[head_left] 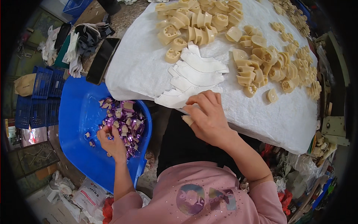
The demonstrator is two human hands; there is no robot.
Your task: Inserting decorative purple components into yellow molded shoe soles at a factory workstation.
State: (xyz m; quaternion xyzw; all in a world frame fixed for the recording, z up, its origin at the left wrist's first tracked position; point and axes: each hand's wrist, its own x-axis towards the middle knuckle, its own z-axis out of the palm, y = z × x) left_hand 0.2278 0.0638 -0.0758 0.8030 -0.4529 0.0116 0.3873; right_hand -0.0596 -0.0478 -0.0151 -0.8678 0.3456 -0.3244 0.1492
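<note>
My right hand (207, 118) is at the near edge of the white-covered work surface, just below a fanned stack of white cut-out pieces (194, 76). Its fingers are curled, and a pale tan bit, seemingly a plastic shoe heel (187, 120), shows beneath them; most of it is hidden. Down to the left, my left hand (113, 145) hangs over a blue basin (76, 123). Its fingers are bent but apart, close to a heap of shiny purple-covered heels (128, 127) with tan showing. No piece can be made out in that hand.
Heaps of bare tan heels (201, 22) lie at the far side and right (268, 63) on the white sheet (143, 56). A dark phone (103, 61) rests at its left edge. Blue crates (41, 82) stand far left; plastic bags (89, 196) lie below the basin.
</note>
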